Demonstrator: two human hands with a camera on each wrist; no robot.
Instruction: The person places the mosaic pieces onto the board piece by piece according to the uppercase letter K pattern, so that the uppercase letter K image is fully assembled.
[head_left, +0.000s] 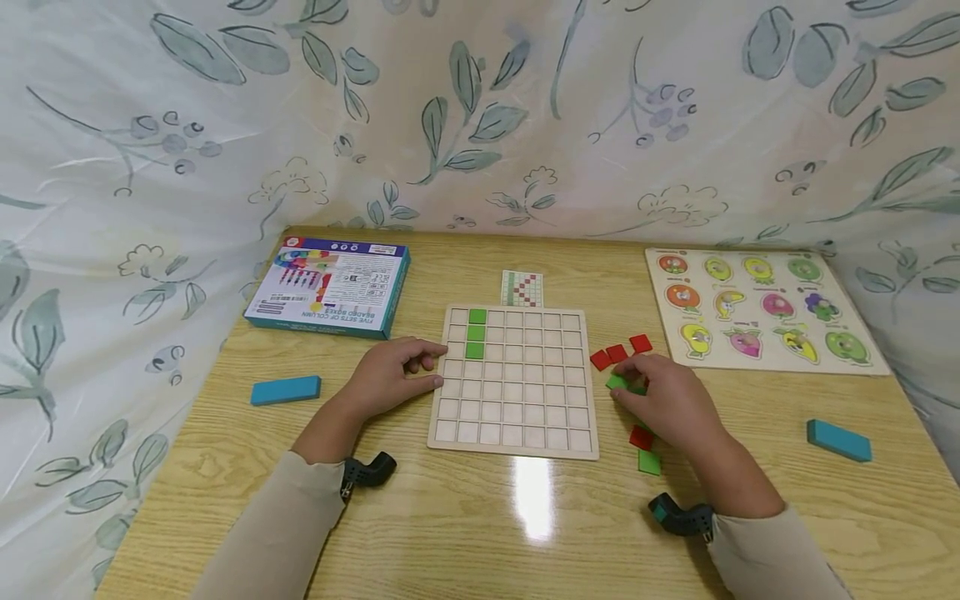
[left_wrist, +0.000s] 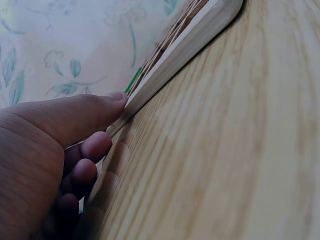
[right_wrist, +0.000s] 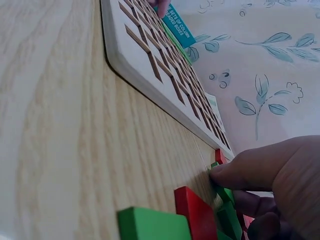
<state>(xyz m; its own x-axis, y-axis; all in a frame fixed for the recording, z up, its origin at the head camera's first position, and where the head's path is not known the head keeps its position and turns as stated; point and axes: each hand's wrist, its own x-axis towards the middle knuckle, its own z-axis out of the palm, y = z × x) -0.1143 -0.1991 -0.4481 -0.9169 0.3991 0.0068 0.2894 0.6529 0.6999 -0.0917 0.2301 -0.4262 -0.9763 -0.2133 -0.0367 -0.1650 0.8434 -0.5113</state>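
Observation:
A wooden grid board [head_left: 512,457] lies mid-table with green square tiles [head_left: 476,333] in its second column. Against the board's left edge rest the thumb and index finger of my left hand [head_left: 386,379]; its other fingers curl loosely, holding nothing. To the right of the board, my right hand [head_left: 671,404] pinches a green tile [head_left: 617,382] between thumb and fingers, low over the loose tiles. Red tiles [head_left: 617,353] lie just beyond that hand. Nearer me are another red tile [head_left: 641,437] and a green tile [head_left: 649,462]. The palm hides part of the pile.
A small pattern card [head_left: 522,288] lies behind the board. At back left is a boxed set [head_left: 327,283], with a blue block [head_left: 286,390] in front. A fruit puzzle board [head_left: 767,310] occupies the back right; another blue block [head_left: 839,440] lies nearer me.

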